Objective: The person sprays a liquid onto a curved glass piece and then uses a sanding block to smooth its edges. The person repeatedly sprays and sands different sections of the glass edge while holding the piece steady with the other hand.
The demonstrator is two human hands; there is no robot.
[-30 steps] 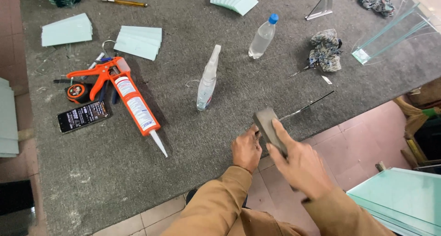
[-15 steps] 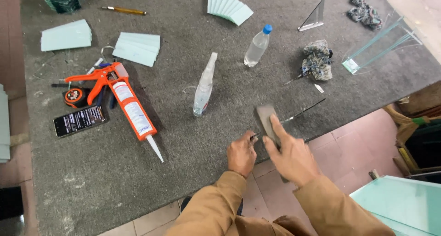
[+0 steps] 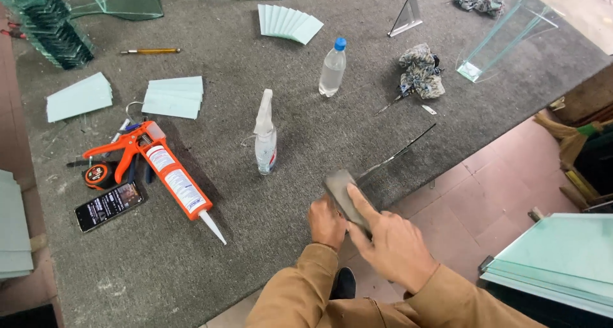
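Observation:
My right hand (image 3: 391,244) grips a grey rectangular block (image 3: 340,192), with the index finger stretched along its top. The block rests on the near end of a thin glass pane (image 3: 402,150), seen edge-on at the front edge of the grey felt table (image 3: 268,264). My left hand (image 3: 326,223) is closed just left of the block, at the pane's near end; what it grips is hidden. Both sleeves are tan.
An orange caulking gun (image 3: 163,169), a phone (image 3: 108,205), a tape measure (image 3: 98,175), a spray bottle (image 3: 265,138), a water bottle (image 3: 332,67) and a rag (image 3: 421,70) lie on the table. Stacked glass sheets (image 3: 565,251) stand at the lower right, over tiled floor.
The block in my right hand has shifted a little along the pane. My left hand stays at the pane's near end. The camera view has moved slightly.

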